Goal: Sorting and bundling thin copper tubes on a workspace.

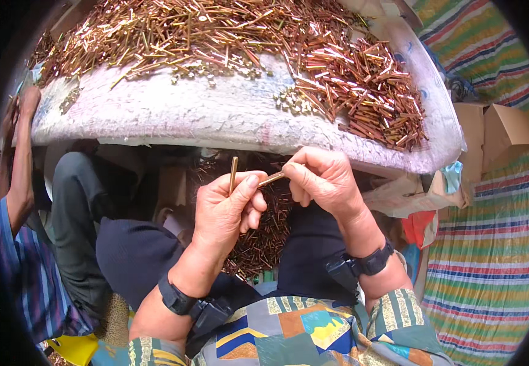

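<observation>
My left hand (pixel 225 204) is closed, with one slim brass-coloured metal rod (pixel 234 169) standing up out of its fingers. A second short brass-coloured rod (pixel 271 179) spans the gap between my two hands, slanting up to the right. Its left end meets my left thumb and fingertip, while my right hand (pixel 322 180) pinches the other end between thumb and forefinger. Whether a small part sits at that right end is hidden by the fingers. Both hands are just off the near edge of the table, above my lap.
A white-covered table (pixel 154 116) bears a large heap of copper-coloured rods (pixel 362 79) and small piles of brass-coloured pieces (pixel 295 102). More rods (pixel 264 235) lie below, between my knees. Another person's arm (pixel 23 158) is at the left. A cardboard box (pixel 502 137) stands right, by striped sheeting (pixel 490 256).
</observation>
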`<state>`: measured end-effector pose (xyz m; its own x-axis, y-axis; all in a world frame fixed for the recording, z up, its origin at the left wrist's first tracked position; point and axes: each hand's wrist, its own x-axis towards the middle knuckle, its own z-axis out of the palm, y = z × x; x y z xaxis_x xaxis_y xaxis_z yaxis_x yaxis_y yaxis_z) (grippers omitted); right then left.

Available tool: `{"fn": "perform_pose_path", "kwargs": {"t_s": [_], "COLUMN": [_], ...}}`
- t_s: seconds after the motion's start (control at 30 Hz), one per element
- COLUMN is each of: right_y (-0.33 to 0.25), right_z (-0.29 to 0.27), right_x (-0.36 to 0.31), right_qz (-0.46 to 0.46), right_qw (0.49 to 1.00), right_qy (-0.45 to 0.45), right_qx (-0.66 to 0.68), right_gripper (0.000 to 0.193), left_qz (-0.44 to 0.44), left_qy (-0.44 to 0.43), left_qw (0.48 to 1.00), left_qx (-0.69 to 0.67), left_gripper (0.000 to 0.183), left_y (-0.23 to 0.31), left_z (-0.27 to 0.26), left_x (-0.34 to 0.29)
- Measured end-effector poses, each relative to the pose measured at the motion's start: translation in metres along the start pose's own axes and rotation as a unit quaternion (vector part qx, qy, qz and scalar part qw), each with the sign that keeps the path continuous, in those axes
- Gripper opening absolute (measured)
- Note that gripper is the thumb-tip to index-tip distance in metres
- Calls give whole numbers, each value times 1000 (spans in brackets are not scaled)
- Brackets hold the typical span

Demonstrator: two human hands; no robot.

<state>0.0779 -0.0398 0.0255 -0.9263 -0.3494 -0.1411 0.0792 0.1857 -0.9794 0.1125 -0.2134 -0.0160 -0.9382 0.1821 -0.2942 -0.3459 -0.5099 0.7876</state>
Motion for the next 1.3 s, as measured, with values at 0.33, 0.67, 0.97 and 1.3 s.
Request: {"fn": "perform_pose_path", "kwargs": {"t_s": [0.33, 0.67, 0.97, 1.3], "right_y": [-10, -14, -20, -20], "right_z": [-25, -19, -5, -3], "right_x": [95, 109, 29, 11], "right_qz": [-251, -236, -185, -194], "right_qw": [825, 771, 978, 970], "right_qy": [176, 137, -19, 18], "right_qx": [-475, -575, -92, -142], "right_gripper": [12, 9, 14, 23], "left_qz": [29, 47, 28, 19], "left_qy": [35, 34, -2, -21], "left_qw": [998, 995, 998, 999], "left_qx": [-50, -76, -58, 14], "left_gripper": [16, 17, 18, 18], "left_y": [13, 17, 15, 15], "left_z": [-23, -25, -19, -17], "left_x": [3, 7, 3, -3]}}
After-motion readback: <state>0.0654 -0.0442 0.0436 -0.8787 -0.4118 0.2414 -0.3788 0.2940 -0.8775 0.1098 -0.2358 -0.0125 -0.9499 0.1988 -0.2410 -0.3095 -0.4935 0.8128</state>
